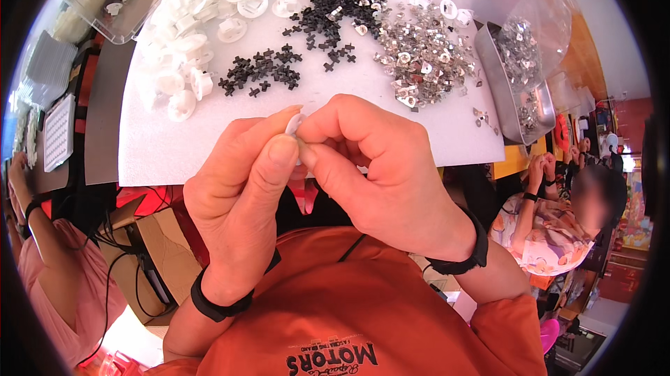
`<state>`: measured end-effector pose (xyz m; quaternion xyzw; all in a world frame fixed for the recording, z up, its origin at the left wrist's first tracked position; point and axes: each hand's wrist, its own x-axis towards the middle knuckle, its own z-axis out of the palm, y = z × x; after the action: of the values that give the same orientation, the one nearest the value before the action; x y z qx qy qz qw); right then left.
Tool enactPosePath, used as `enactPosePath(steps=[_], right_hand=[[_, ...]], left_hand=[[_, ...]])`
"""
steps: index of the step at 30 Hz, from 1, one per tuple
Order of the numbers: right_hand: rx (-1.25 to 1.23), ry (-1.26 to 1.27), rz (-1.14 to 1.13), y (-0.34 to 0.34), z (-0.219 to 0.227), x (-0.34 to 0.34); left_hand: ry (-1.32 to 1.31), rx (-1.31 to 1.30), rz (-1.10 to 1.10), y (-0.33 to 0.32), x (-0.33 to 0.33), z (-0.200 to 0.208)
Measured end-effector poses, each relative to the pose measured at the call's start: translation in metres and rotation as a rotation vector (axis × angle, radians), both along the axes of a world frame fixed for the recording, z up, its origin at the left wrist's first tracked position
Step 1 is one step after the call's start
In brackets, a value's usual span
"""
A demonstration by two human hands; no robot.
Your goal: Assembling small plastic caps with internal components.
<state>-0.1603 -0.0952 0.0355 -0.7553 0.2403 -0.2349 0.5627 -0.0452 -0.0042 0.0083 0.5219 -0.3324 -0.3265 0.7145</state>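
Note:
Just above the near edge of the white foam sheet (pixel 181 160), both hands meet at a small white round plastic part (pixel 296 123). My left hand (pixel 241 174) pinches it between thumb and forefinger. From the other side my right hand (pixel 370 160) closes its thumb and forefinger on the part's edge; whether a smaller piece sits between those fingertips is hidden. Farther off lie a heap of white round plastic parts (pixel 183 44), small black cross-shaped pieces (pixel 262 69) in two groups, and a pile of small shiny metal pieces (pixel 422 58).
A metal tray (pixel 518 97) of metal pieces and a plastic bag (pixel 548 24) stand at the right. A clear plastic bin (pixel 105 10) is at the far left, a white gridded tray (pixel 59 133) below it. Cardboard boxes (pixel 167 250) sit lower left. Other people work at both sides.

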Motion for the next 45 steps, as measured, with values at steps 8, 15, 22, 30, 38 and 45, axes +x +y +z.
enactPosePath(steps=[8, 15, 22, 30, 38, 45], right_hand=[[0.021, 0.105, 0.047, -0.02, 0.018, -0.005], [-0.8, 0.362, 0.159, -0.081, 0.018, 0.002], [-0.953, 0.647, 0.23, -0.081, 0.014, 0.018], [-1.056, 0.525, 0.17, -0.082, -0.004, 0.026], [-1.154, 0.502, 0.156, -0.074, -0.002, 0.026], [-0.852, 0.249, 0.13, -0.079, 0.007, 0.021]], left_hand=[[0.098, 0.009, -0.066, -0.001, 0.008, -0.005], [0.185, 0.059, -0.008, -0.005, 0.014, -0.003], [0.214, 0.048, -0.022, -0.005, 0.015, -0.004], [0.326, 0.043, -0.065, -0.006, 0.019, -0.003], [0.294, 0.068, -0.112, -0.004, 0.024, 0.003], [0.369, 0.069, -0.159, -0.002, 0.021, 0.004]])
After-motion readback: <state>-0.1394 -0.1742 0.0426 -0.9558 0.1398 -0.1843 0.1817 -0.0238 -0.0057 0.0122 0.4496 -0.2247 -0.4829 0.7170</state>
